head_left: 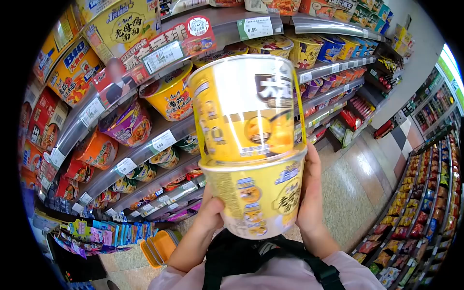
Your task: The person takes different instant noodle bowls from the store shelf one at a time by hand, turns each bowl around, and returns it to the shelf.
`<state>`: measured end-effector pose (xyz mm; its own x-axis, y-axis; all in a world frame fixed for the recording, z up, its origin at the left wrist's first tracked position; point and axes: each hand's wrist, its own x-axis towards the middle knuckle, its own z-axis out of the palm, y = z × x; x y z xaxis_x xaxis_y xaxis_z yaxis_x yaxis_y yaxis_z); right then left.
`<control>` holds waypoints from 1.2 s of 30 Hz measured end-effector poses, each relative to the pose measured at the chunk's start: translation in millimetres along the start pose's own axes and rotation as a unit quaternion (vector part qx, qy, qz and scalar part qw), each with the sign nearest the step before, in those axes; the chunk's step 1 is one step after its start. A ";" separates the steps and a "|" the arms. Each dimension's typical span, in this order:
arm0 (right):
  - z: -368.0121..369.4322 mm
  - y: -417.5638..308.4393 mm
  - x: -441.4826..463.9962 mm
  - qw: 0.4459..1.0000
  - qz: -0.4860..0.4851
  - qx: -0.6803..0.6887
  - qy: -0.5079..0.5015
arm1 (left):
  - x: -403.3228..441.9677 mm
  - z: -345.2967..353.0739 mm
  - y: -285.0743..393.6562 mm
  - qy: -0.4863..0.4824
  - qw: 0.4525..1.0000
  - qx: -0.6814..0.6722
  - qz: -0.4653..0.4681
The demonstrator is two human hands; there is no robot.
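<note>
A yellow-and-white instant noodle cup [251, 198] is held close to the camera between my two hands. On its rim stands a second noodle cup [241, 111], yellow and white with dark print. A thin yellow strap [298, 96] runs down the side of the upper cup. My left hand [211, 210] presses its thumb against the lower cup's left side; the rest of its fingers are hidden behind. Along the right side of the same cup, my right hand [311, 198] wraps its fingers up towards the rim.
Curved store shelves [222, 31] full of noodle cups and price tags stand ahead and to the left. An orange shopping basket [159, 247] is on the floor at lower left. A rack of snack packets [415, 208] lines the right, across the tiled aisle [357, 179].
</note>
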<state>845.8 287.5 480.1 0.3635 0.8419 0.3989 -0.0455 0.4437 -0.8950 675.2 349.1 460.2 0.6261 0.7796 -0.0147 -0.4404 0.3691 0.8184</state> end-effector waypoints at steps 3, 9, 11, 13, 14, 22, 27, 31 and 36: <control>2.0 13.0 3.4 0.984 0.074 0.161 0.010 | -0.5 -12.6 -1.1 -0.035 0.998 -0.044 -0.029; -7.5 18.3 -13.5 0.938 0.199 0.283 -0.023 | -6.5 -34.1 -19.5 -0.090 0.991 -0.099 0.011; -11.8 20.2 -14.3 0.943 0.167 0.286 -0.037 | -5.2 -23.0 -8.3 -0.105 0.991 -0.083 0.004; -15.9 20.1 -12.2 0.954 0.142 0.262 -0.024 | 0.4 7.8 7.6 0.055 0.995 0.034 0.074; -13.6 17.8 -10.0 0.958 0.150 0.246 0.005 | 4.3 11.5 8.8 0.054 0.995 0.035 0.073; 3.6 3.5 1.0 1.000 -0.010 -0.016 0.002 | 12.5 16.3 -1.1 0.003 0.988 0.051 0.147; 2.6 -7.3 -7.7 0.976 -0.083 -0.199 -0.035 | 1.1 -16.1 -14.6 0.001 0.998 -0.043 0.037; 0.2 -12.3 -6.0 0.979 -0.080 -0.182 -0.047 | -2.5 -44.4 -28.4 -0.115 0.986 -0.108 0.060; 2.9 14.0 -2.0 0.994 -0.071 -0.079 -0.012 | -0.4 -36.2 -33.2 -0.209 0.931 -0.293 0.062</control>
<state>841.7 293.0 467.4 0.3331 0.7820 0.5268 0.1530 0.5065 -0.8486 666.3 354.8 412.2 0.6894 0.6140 0.3843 -0.7241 0.5977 0.3441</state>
